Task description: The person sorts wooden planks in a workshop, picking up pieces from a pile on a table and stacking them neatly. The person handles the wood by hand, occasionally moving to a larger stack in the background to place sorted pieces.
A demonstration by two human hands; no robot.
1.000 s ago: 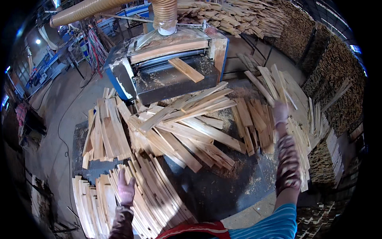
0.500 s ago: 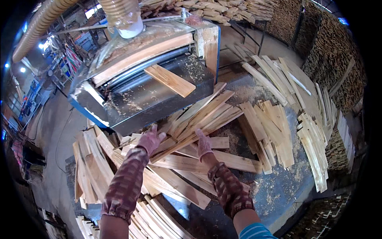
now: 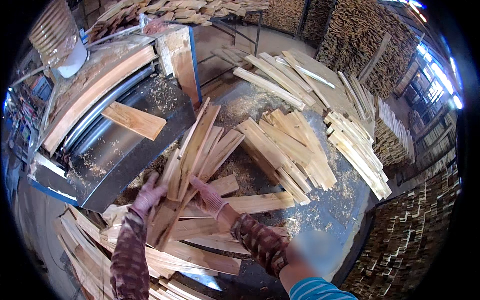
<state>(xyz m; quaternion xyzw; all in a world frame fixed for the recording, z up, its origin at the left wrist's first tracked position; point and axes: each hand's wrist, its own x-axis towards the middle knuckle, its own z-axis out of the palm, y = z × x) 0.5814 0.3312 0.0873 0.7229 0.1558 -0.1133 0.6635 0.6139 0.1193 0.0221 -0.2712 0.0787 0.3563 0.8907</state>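
Both hands now clasp one slat bundle (image 3: 187, 165): left grip (image 3: 148, 194) under its left edge, right grip (image 3: 207, 195) at right. Earlier they were apart; gathering underway. Planer (image 3: 115, 125) beyond.

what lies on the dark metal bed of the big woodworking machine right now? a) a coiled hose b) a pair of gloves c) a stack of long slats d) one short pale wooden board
d: a single short pale wooden board lies slantwise on the dark metal bed of the machine, with only sawdust scattered around it.
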